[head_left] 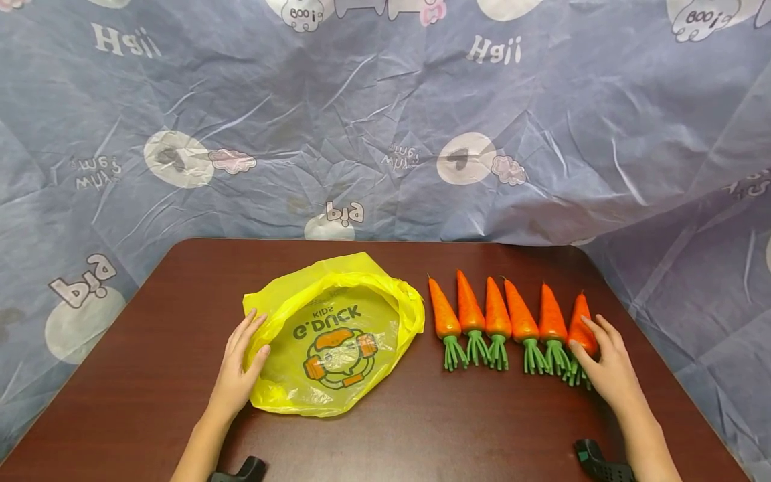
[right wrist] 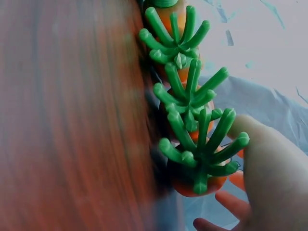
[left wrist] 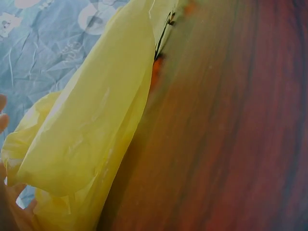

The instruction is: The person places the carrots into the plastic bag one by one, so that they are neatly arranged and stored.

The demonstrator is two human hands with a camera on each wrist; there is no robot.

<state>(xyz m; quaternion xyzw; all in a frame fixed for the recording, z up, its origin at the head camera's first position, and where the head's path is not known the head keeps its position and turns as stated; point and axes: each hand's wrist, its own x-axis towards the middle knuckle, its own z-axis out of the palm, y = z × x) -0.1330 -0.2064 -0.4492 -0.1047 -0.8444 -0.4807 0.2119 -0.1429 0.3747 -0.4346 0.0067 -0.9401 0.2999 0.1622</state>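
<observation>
A yellow translucent plastic bag (head_left: 337, 395) with a printed duck lies on the table, its mouth spread wide. My left hand (head_left: 241, 358) is at the bag's left edge, fingers and thumb spread apart and lightly curved against the plastic. In the left wrist view the bag (left wrist: 91, 115) covers much of that hand. To the right, several orange carrots with green stalks stand in a row, tips pointing away. My right hand (head_left: 611, 365) is at the rightmost carrot (head_left: 581, 328), its thumb and fingers spread over it. In the right wrist view that carrot's green stalks (right wrist: 204, 154) show beside the thumb.
The dark brown wooden table (head_left: 397, 448) has its far edge against a grey-blue printed cloth (head_left: 361, 100). The other carrots, such as the leftmost carrot (head_left: 444, 311), lie between the bag and my right hand. Black wrist straps (head_left: 602, 463) show at the bottom.
</observation>
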